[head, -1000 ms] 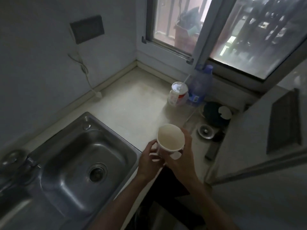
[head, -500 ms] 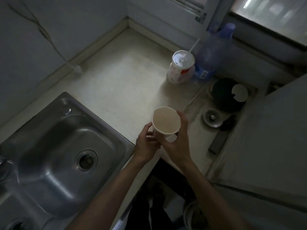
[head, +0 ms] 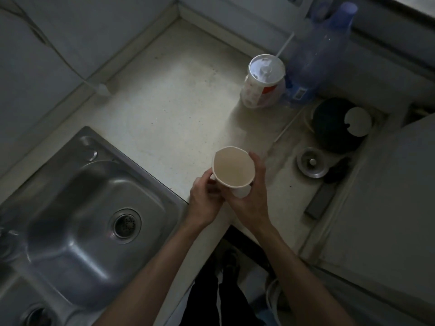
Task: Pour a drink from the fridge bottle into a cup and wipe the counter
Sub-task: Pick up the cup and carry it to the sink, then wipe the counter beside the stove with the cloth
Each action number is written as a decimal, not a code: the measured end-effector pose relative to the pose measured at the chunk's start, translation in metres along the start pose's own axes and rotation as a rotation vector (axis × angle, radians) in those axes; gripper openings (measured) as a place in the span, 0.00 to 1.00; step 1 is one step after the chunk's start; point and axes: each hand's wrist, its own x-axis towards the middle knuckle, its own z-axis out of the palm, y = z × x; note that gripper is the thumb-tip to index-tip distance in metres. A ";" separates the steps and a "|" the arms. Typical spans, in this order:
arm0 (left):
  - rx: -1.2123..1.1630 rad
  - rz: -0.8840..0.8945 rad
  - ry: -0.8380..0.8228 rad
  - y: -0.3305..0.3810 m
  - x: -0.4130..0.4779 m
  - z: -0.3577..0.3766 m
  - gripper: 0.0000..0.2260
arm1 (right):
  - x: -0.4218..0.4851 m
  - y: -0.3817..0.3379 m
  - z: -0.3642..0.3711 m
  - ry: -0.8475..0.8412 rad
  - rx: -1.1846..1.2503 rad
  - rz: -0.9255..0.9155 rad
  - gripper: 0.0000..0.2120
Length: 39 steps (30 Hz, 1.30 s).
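Observation:
A white paper cup (head: 231,168) is held upright just above the counter's (head: 169,109) front edge, its rim slightly squashed and its inside bare. My right hand (head: 253,196) wraps its right side and base. My left hand (head: 206,201) grips its left side lower down. A blue translucent plastic bottle (head: 316,50) stands at the back by the window sill, far beyond both hands.
A lidded takeaway cup with a straw (head: 262,81) stands beside the bottle. A steel sink (head: 89,212) fills the left. To the right lie a sink strainer (head: 312,162), a dark round object (head: 334,124) with a white disc and a grey appliance top (head: 388,189).
The view has tilted down and moved closer, so the window has left the frame. Both hands keep hold of the cup, whose rim now looks more squashed.

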 end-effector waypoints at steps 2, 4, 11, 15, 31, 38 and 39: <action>-0.008 0.012 0.017 0.001 0.001 0.001 0.21 | 0.002 0.000 0.001 -0.007 -0.008 -0.008 0.43; -0.030 -0.006 0.027 0.001 0.002 0.002 0.22 | 0.004 0.000 0.002 -0.013 -0.015 -0.012 0.43; 0.008 -0.034 0.048 0.002 0.001 -0.007 0.23 | 0.003 -0.004 0.001 -0.042 -0.038 0.038 0.50; 0.017 -0.074 0.041 -0.001 -0.001 -0.024 0.28 | -0.005 -0.015 -0.010 -0.060 -0.138 -0.011 0.54; 0.478 -0.192 0.092 -0.002 -0.087 -0.204 0.34 | -0.003 -0.171 0.065 -0.687 -0.723 -0.623 0.33; 0.646 -0.433 0.320 -0.017 -0.166 -0.242 0.35 | -0.025 -0.174 0.132 -1.098 -0.971 -0.758 0.39; 0.651 -0.464 0.353 -0.016 -0.178 -0.243 0.35 | -0.029 -0.175 0.138 -1.138 -0.980 -0.770 0.40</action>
